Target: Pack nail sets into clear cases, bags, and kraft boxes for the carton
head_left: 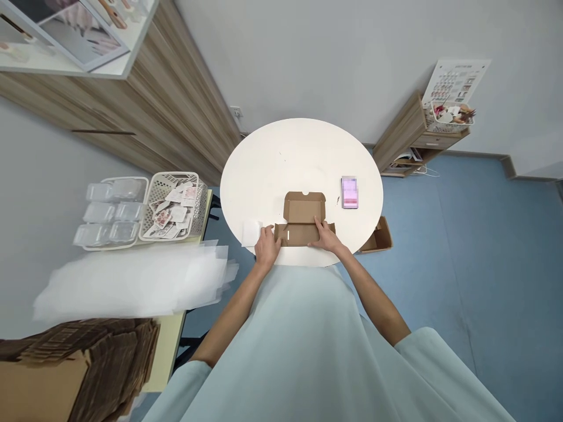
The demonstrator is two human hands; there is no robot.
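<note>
An unfolded brown cardboard mailer box (304,208) lies near the front edge of the white oval table, its lid standing away from me. My left hand (267,247) grips the box's left end, thumb on the near side. At the right end, my right hand (326,237) holds the side flap, with its thumb and index finger reaching over the inside. A small white strip shows in the left part of the box. Just beside my left hand is a thin white sheet or packet (251,233).
A phone (349,192) lies on the right of the table (303,152). Left, a side table carries a basket of printed packets (171,211), clear plastic boxes (115,205), white translucent sheets (136,281) and stacked flat cardboard (109,369). An open carton (378,236) is on the floor.
</note>
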